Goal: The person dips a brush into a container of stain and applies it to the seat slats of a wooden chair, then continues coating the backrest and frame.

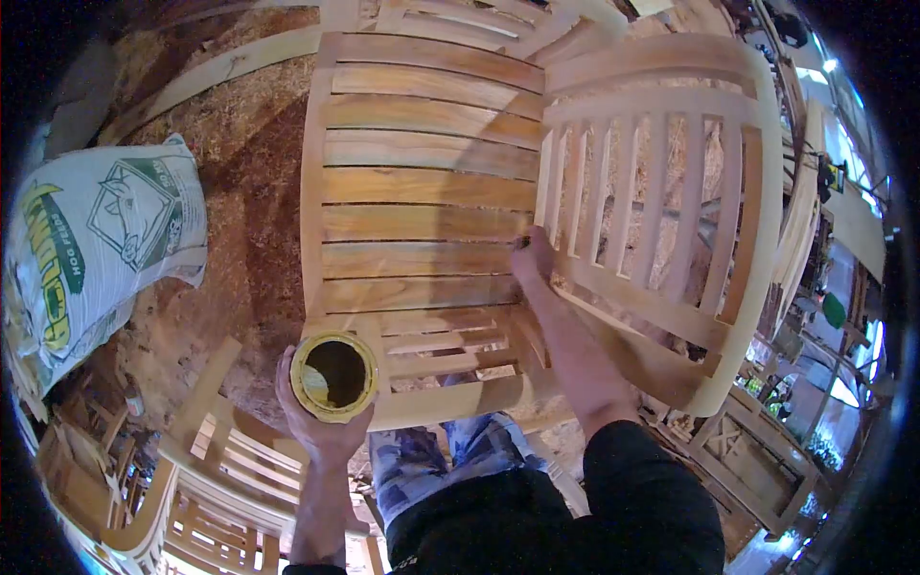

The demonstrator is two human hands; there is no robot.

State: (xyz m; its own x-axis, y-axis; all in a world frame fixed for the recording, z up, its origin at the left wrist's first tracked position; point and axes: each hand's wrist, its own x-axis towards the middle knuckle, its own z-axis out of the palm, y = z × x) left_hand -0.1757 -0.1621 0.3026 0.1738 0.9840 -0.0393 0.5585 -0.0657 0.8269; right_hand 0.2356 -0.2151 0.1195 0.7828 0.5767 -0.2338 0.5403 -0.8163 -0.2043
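My left hand (331, 433) is wrapped round an open can (305, 407) with a yellow-stained rim. Looking down into it, I see a dark inside with a paler patch of liquid or reflection. My right hand (535, 257) is closed at the right end of the wooden bench's slatted seat (431, 187), close to where the seat meets the backrest (661, 182). Something small and dark shows at its fingers, but what it is cannot be made out. Several seat slats look more yellow and glossier than the pale backrest.
A white feed sack (105, 230) printed with a pig stands at the left on the sawdust-covered floor (254, 220). Another slatted wooden piece (230, 470) is at the lower left. A panelled wooden frame (747, 450) lies at the lower right, with boards (800, 220) beyond the backrest.
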